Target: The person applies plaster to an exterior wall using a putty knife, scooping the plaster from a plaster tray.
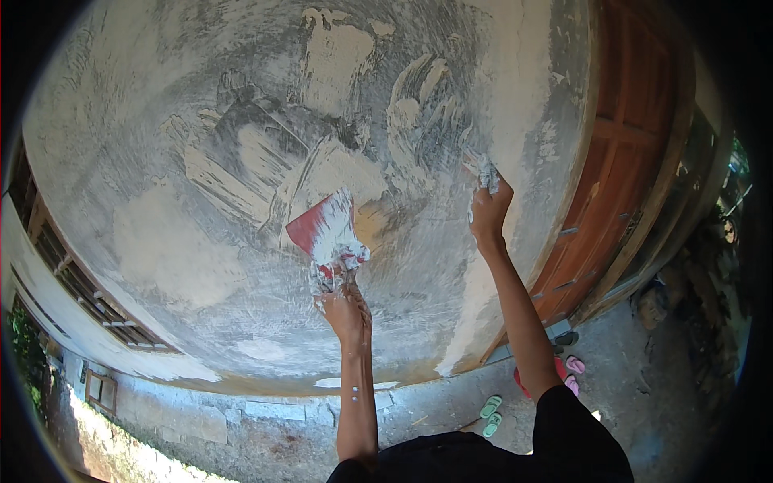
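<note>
My left hand [342, 310] grips a wide red putty scraper [310, 229], its blade and handle caked with white paste, held upright in front of the grey plastered wall [233, 306]. My right hand [491, 211], higher and to the right, is closed on a putty knife [483, 169] smeared with the same paste, its blade at or close to the wall; whether it touches is unclear. Thick cream and white streaks [338, 72] cover the upper middle of the wall around both tools.
Barred windows [88, 290] are at left, a brown wooden door [616, 137] at right. Below are the rough ground [266, 443], green sandals [491, 414], pink sandals [573, 366] and a wooden frame [101, 390]. Rocks or rubble [652, 306] lie at right.
</note>
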Action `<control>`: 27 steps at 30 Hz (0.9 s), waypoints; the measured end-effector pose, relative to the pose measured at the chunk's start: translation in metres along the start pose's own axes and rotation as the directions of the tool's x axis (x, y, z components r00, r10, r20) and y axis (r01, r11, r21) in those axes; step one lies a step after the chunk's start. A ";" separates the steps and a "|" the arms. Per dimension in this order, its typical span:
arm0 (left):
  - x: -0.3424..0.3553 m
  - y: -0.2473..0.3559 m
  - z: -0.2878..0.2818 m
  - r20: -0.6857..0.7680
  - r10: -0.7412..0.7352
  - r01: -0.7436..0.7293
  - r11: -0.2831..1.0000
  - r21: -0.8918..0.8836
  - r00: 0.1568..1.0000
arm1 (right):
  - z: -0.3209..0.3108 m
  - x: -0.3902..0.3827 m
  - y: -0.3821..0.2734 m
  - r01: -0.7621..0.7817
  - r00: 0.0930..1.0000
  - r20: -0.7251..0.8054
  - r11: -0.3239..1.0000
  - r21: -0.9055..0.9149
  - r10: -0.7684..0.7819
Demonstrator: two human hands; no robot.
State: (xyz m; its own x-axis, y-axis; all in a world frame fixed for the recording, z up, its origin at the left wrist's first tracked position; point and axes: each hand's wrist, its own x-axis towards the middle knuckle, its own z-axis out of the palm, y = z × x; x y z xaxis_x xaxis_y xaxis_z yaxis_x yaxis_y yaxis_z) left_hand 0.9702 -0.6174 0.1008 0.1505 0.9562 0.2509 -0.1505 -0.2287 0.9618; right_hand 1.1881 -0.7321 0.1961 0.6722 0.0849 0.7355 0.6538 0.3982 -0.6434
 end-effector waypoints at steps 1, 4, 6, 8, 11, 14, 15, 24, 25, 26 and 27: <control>0.000 -0.003 0.011 0.059 0.347 -0.350 0.902 0.253 0.936 | -0.005 0.007 -0.003 0.032 0.999 -0.015 0.999 -0.002 -0.032; 0.002 0.046 0.030 -0.054 0.421 -0.407 0.897 0.170 0.906 | -0.009 0.027 -0.018 0.096 0.995 -0.019 0.995 0.010 -0.095; 0.025 0.086 0.029 0.001 0.654 -0.555 0.641 0.531 0.756 | -0.005 0.032 -0.023 0.055 0.998 -0.022 0.997 0.048 -0.054; 0.052 0.139 0.034 -0.024 0.792 -0.678 0.536 0.503 0.609 | -0.013 0.036 -0.019 0.078 0.997 -0.013 0.996 0.045 -0.077; 0.121 0.178 0.041 -0.116 0.856 -0.799 0.512 0.315 0.503 | -0.014 0.038 -0.026 0.077 0.997 0.016 0.993 0.092 -0.079; 0.114 0.225 0.057 -0.271 0.862 -0.903 0.421 -0.088 0.429 | -0.022 0.039 -0.026 0.035 0.998 0.039 0.989 0.140 -0.041; 0.120 0.232 0.060 -0.273 0.862 -0.904 0.417 -0.093 0.426 | -0.026 0.041 -0.027 0.014 0.998 0.052 0.986 0.168 -0.023; 0.127 0.278 0.085 0.425 0.905 -0.835 -0.214 0.506 0.026 | -0.031 0.046 -0.029 -0.069 0.991 0.122 0.981 0.180 0.048; 0.128 0.276 0.089 0.426 0.904 -0.834 -0.214 0.508 0.027 | -0.031 0.048 -0.026 -0.070 0.991 0.124 0.981 0.181 0.048; 0.132 0.271 0.094 0.460 0.887 -0.815 -0.242 0.527 0.033 | -0.031 0.049 -0.021 -0.081 0.991 0.120 0.979 0.187 0.059; 0.132 0.267 0.096 0.492 0.869 -0.795 -0.269 0.543 0.042 | -0.030 0.051 -0.017 -0.092 0.991 0.116 0.977 0.192 0.071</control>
State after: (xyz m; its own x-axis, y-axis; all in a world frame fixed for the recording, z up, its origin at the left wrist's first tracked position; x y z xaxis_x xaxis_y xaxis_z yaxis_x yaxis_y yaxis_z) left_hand 1.0441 -0.5694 0.4009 0.3564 -0.2485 0.9007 0.4518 -0.7979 -0.3989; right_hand 1.2217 -0.7622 0.2385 0.6716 0.2186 0.7079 0.5102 0.5564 -0.6558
